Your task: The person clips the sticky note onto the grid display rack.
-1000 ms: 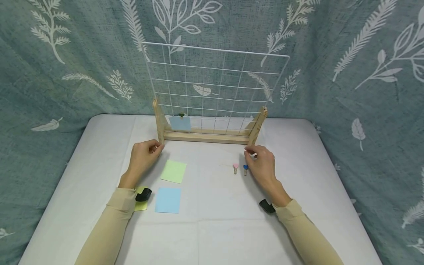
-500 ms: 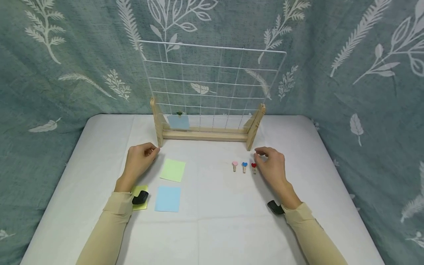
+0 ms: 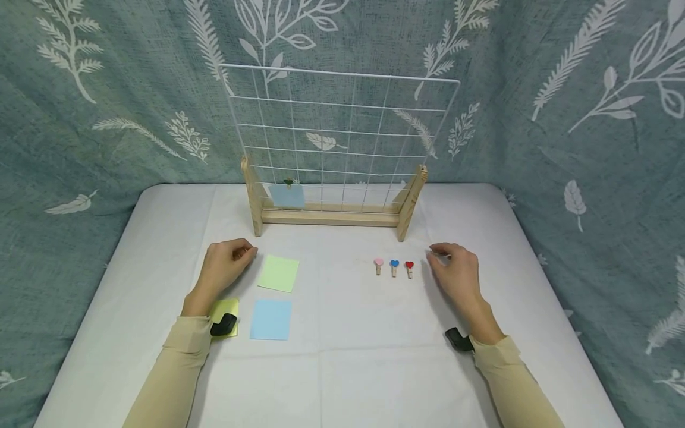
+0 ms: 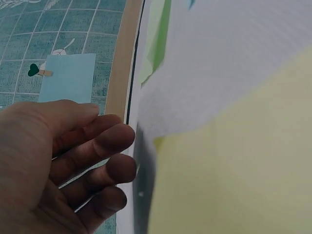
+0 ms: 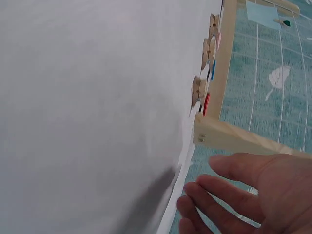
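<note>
My left hand [image 3: 222, 267] hovers low over the table's left side with loosely curled fingers and holds nothing. Just right of it lies a light green sticky note [image 3: 279, 273]. A blue sticky note [image 3: 270, 320] lies nearer, beside a yellow sticky note [image 3: 231, 308] partly covered by my wrist. My right hand [image 3: 459, 276], also holding nothing, is to the right of three small heart clothespins in a row: pink [image 3: 378, 267], blue [image 3: 394, 268] and red [image 3: 409, 270]. The left wrist view shows that hand's fingers [image 4: 114, 139] bent and apart.
A white wire grid in a wooden stand [image 3: 330, 219] is at the back of the table. Low on its left hangs another blue note [image 3: 287, 196], clipped by a green heart clothespin [image 4: 33, 70]. A patterned curtain [image 3: 535, 119] surrounds the white-covered table [image 3: 364, 380].
Both hands have drawn away from the stand's feet. The right hand has moved right, uncovering the red clothespin; the left has come slightly nearer and left.
</note>
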A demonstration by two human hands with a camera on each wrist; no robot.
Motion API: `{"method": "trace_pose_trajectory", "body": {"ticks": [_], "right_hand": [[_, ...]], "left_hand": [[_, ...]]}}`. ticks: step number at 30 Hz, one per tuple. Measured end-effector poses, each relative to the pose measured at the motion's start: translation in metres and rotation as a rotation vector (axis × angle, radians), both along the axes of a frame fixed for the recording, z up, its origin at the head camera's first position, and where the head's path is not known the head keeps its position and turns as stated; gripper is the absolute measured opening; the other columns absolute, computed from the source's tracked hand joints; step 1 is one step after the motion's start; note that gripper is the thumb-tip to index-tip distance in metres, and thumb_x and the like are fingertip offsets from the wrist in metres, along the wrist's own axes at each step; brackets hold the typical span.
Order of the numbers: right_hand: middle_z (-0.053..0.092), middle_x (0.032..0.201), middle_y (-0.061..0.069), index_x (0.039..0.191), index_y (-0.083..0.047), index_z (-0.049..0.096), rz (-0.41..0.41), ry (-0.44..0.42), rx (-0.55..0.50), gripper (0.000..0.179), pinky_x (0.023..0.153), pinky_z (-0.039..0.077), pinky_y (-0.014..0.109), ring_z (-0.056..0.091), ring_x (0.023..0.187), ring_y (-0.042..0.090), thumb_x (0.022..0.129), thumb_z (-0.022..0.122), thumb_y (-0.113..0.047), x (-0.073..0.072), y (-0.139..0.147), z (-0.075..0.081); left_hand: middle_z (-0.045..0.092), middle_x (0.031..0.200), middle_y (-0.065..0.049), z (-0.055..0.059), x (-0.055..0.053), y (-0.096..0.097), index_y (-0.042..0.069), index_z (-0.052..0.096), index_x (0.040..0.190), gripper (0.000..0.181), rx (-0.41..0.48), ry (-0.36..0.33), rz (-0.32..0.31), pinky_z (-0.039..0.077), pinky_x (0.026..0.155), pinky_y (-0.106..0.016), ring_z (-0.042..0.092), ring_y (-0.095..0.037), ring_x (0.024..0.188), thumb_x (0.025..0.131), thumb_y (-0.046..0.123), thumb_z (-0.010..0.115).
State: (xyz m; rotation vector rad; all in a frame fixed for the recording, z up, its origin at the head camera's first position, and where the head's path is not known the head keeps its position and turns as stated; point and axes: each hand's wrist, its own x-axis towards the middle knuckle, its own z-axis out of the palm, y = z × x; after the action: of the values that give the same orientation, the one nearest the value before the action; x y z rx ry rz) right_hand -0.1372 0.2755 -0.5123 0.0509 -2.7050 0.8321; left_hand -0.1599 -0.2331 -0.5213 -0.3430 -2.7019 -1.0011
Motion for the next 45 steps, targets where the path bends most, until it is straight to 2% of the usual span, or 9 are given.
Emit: {"method": "trace_pose_trajectory", "body": {"ticks": [8,14,21,28,39,45], "right_hand": [[0.075,0.116,0.027,0.116,0.005,0.076,-0.012,-0.080,0.029,0.028,0.098,0.050,0.061,0.069,0.111,0.046,0.090,0.080,-0.004,0.010,0.015,0.000],[0.073,0.117,0.027,0.112,0.004,0.077,0.014,-0.080,0.058,0.026,0.098,0.048,0.062,0.067,0.110,0.046,0.086,0.082,0.000,0.010,0.015,-0.001],[0.072,0.119,0.026,0.113,0.004,0.077,0.008,-0.090,0.056,0.028,0.100,0.046,0.062,0.065,0.112,0.046,0.086,0.082,0.001,0.008,0.014,-0.004],[0.071,0.122,0.026,0.114,0.003,0.077,0.007,-0.099,0.043,0.028,0.102,0.045,0.062,0.064,0.115,0.047,0.087,0.082,0.001,0.008,0.015,-0.006],[0.071,0.123,0.026,0.115,0.002,0.077,0.027,-0.105,0.039,0.029,0.100,0.046,0.062,0.064,0.115,0.045,0.086,0.083,0.001,0.010,0.018,-0.006],[0.071,0.123,0.025,0.116,0.001,0.076,0.037,-0.106,0.033,0.030,0.098,0.046,0.061,0.064,0.114,0.045,0.087,0.083,-0.001,0.009,0.018,-0.007]], "left_hand": [[0.061,0.058,0.007,-0.006,-0.006,0.005,0.011,0.077,0.083,0.016,0.002,-0.013,-0.031,0.041,0.056,-0.028,0.050,-0.010,0.053,0.098,0.017,0.076],[0.065,0.065,0.002,-0.005,-0.007,0.007,0.009,0.079,0.088,0.010,-0.006,-0.024,-0.039,0.041,0.058,-0.027,0.051,-0.011,0.058,0.095,0.015,0.078],[0.067,0.072,0.002,-0.003,-0.008,0.011,0.013,0.078,0.091,0.008,-0.028,-0.088,-0.062,0.044,0.063,-0.029,0.055,-0.013,0.064,0.093,0.020,0.082],[0.065,0.074,0.003,-0.003,-0.009,0.016,0.013,0.078,0.098,0.018,-0.043,-0.166,-0.100,0.044,0.065,-0.031,0.055,-0.014,0.065,0.087,0.022,0.088],[0.065,0.075,0.004,-0.005,-0.005,0.017,0.012,0.077,0.105,0.025,-0.033,-0.213,-0.122,0.044,0.065,-0.030,0.054,-0.013,0.066,0.084,0.019,0.090],[0.065,0.075,0.003,-0.003,-0.005,0.017,0.013,0.076,0.102,0.025,-0.038,-0.228,-0.099,0.044,0.065,-0.030,0.055,-0.014,0.066,0.083,0.019,0.091]]}}
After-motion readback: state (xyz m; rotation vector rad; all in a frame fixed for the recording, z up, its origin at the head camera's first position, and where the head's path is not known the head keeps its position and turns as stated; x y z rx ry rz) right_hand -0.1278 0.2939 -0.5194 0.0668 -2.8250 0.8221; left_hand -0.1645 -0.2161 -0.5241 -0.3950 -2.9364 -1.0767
